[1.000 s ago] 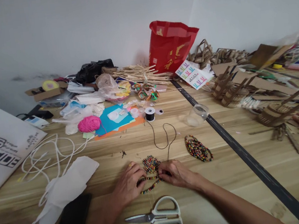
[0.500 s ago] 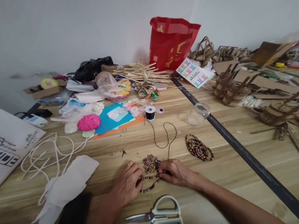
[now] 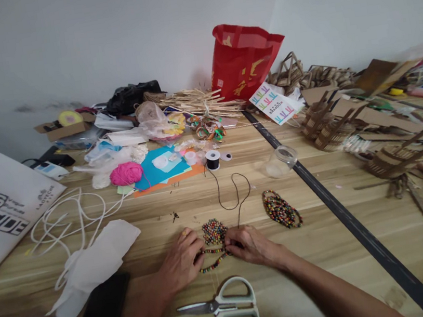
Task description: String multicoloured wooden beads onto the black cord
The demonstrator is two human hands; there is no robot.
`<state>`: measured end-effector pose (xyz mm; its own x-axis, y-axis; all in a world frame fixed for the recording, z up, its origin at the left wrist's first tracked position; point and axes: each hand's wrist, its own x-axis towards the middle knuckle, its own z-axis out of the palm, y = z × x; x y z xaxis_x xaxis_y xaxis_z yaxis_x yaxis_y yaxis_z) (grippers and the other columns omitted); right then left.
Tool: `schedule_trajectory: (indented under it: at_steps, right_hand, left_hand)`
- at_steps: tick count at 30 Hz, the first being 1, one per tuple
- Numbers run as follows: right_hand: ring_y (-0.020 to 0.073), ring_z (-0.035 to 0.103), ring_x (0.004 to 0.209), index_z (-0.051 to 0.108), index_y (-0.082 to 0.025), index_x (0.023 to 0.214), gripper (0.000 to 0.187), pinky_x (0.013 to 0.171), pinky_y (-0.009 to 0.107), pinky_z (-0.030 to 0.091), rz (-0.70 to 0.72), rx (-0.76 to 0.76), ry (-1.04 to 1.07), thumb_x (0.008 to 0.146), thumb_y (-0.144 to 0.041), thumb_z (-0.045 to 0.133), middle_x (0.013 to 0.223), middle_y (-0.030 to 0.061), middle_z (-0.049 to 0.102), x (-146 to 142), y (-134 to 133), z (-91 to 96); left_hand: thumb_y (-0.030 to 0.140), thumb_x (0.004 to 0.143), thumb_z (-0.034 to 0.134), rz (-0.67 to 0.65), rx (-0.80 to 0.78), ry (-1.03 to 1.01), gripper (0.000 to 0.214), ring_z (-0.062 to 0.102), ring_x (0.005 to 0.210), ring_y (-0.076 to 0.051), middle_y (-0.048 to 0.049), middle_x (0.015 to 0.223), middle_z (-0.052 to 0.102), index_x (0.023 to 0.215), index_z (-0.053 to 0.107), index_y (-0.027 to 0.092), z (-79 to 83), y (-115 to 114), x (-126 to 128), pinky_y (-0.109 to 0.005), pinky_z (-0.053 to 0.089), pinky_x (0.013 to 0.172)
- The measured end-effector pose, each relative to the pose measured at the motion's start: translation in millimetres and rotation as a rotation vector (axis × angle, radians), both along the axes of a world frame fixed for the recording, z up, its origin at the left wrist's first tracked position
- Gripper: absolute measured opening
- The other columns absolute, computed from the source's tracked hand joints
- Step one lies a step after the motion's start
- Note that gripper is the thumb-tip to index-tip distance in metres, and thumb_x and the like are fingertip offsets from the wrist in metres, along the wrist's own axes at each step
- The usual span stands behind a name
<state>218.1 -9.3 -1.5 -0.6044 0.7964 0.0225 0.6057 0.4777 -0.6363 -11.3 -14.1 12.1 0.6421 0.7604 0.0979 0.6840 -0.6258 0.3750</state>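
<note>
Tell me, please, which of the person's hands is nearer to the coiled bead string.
Right. The right hand is just left of the coiled bead string and a little nearer the camera; the left hand is farther left, past the loose beads.

Angles both forearms (image 3: 327, 284) fwd & inward; holds L hand (image 3: 181, 257) palm-down w/ curled fingers (image 3: 197, 247); pinches w/ R hand (image 3: 249, 246), thumb bent.

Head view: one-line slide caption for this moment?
A person's left grip and right grip at a beaded strand, loose beads beyond it, scissors nearer the camera.
</note>
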Motion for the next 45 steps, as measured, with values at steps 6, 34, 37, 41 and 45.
schedule_trajectory:
  at_steps: [6, 34, 37, 41, 45]
  right_hand:
    - [0.011, 0.054, 0.062, 0.062, -0.017, 0.082, 0.009, 0.058, 0.019, 0.033, 0.004, -0.001, 0.008, 0.079, -0.011, 0.056, 0.071, -0.0003, 0.061, 0, 0, 0.6]
    - [0.0107, 0.051, 0.061, 0.061, -0.017, 0.081, 0.008, 0.058, 0.019, 0.032, -0.001, -0.014, 0.024, 0.079, -0.012, 0.056, 0.071, -0.0001, 0.061, 1, 0, -2.2]
    - [0.0109, 0.052, 0.061, 0.061, -0.017, 0.081, 0.007, 0.058, 0.019, 0.033, 0.002, -0.014, 0.024, 0.08, -0.013, 0.056, 0.072, 0.0002, 0.061, 1, 0, -2.0]
    - [0.0109, 0.052, 0.062, 0.061, -0.017, 0.082, 0.007, 0.058, 0.019, 0.033, 0.012, -0.006, 0.021, 0.08, -0.012, 0.056, 0.071, 0.0, 0.06, 2, 0, -2.7]
    - [0.0109, 0.052, 0.062, 0.061, -0.017, 0.082, 0.008, 0.058, 0.018, 0.033, 0.008, -0.002, 0.02, 0.079, -0.012, 0.055, 0.072, 0.0004, 0.061, 2, 0, -3.9]
  left_hand:
    - [0.006, 0.074, 0.059, 0.021, -0.071, 0.014, 0.011, 0.05, 0.09, -0.023, -0.0048, 0.084, 0.057, 0.076, 0.058, 0.017, 5.2, 0, -4, -0.037, 0.042, 0.083]
    - [0.005, 0.075, 0.053, 0.039, 0.006, -0.01, 0.015, 0.049, 0.082, -0.021, -0.003, 0.078, 0.055, 0.071, 0.056, 0.018, 2.9, -3, -4, -0.035, 0.042, 0.078]
    - [0.006, 0.075, 0.054, 0.044, -0.01, -0.003, 0.013, 0.049, 0.083, -0.021, -0.0032, 0.08, 0.056, 0.072, 0.056, 0.018, 2.5, -3, -4, -0.036, 0.042, 0.078]
    - [0.007, 0.074, 0.057, 0.053, -0.056, -0.006, 0.011, 0.05, 0.086, -0.021, -0.0034, 0.082, 0.056, 0.073, 0.056, 0.018, 7.6, -2, -7, -0.035, 0.043, 0.079]
    - [0.005, 0.072, 0.059, 0.055, -0.136, -0.012, 0.013, 0.051, 0.085, -0.021, -0.003, 0.081, 0.057, 0.073, 0.057, 0.018, 18.0, 0, -12, -0.034, 0.043, 0.078]
